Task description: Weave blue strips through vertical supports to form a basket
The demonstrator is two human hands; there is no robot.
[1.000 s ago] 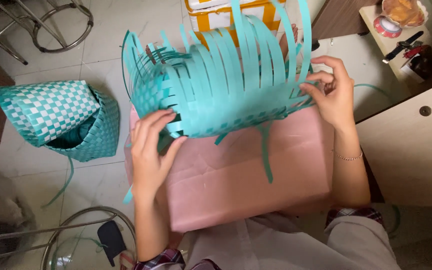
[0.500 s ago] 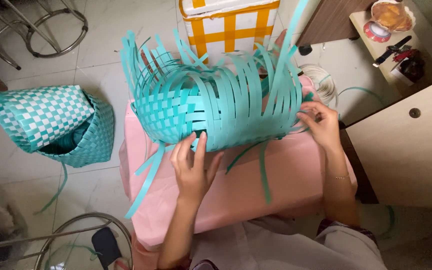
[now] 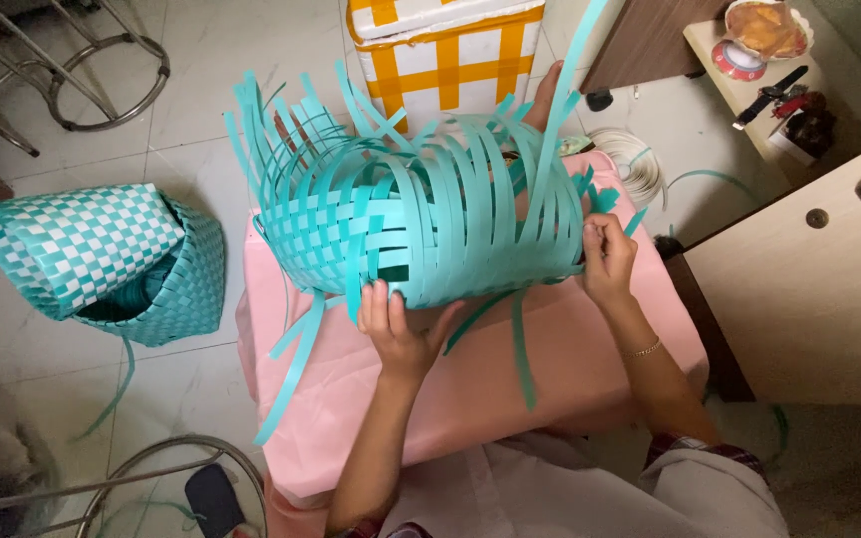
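A half-woven teal strip basket (image 3: 421,209) lies on its side on a pink cloth-covered table (image 3: 470,389), loose strips fanning up and out. My left hand (image 3: 396,324) presses against its near underside, fingers spread upward on the weave. At the basket's right end, my right hand (image 3: 605,259) pinches the strips. Several loose strips trail over the pink cloth.
A finished teal-and-white checked basket (image 3: 102,259) lies on the tiled floor at the left. A yellow-and-white checked box (image 3: 445,50) stands behind the table. Metal stool frames (image 3: 82,60) sit at the top left and bottom left. A wooden cabinet (image 3: 809,269) stands at the right.
The basket has been rolled on the table, its woven part now at the left. My left hand shifted right under its middle. My right hand stayed at the right end.
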